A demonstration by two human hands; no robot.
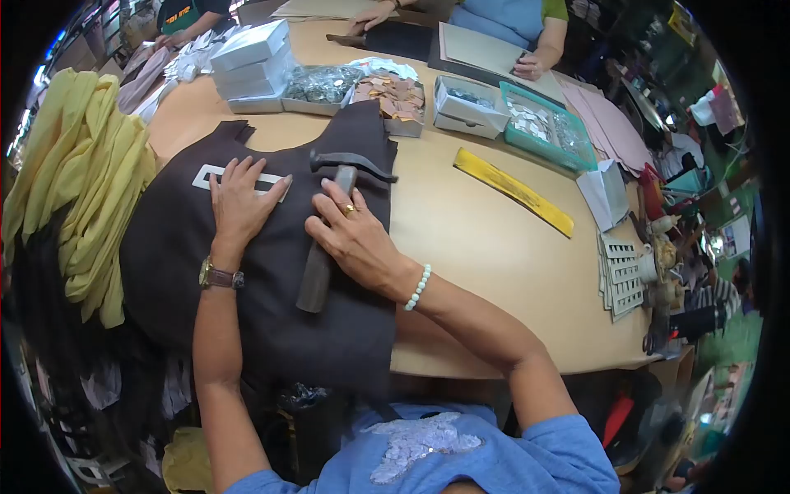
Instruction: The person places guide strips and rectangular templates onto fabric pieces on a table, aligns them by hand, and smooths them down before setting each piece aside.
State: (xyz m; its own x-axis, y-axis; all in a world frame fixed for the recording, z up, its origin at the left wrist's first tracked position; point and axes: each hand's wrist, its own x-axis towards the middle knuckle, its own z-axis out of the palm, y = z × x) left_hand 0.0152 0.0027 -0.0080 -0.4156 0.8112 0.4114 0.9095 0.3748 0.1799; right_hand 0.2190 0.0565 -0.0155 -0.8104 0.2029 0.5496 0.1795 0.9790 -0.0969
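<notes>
Dark fabric pieces (189,272) lie across the left part of the table and over its front edge. My left hand (240,206) rests flat on them, fingers spread, pressing a white slotted template (206,177) against the cloth. To its right, my right hand (350,235) is wrapped round the upper handle of a hammer (315,280). The hammer's dark metal head points away from me, and its handle slants toward me over the fabric.
Yellow cloth (90,181) hangs at the left. Small boxes, a tray of tan pieces (391,97) and a green basket (547,152) stand behind. A yellow strip (514,191) and slotted cards (623,276) lie right. Two people's hands show across the table.
</notes>
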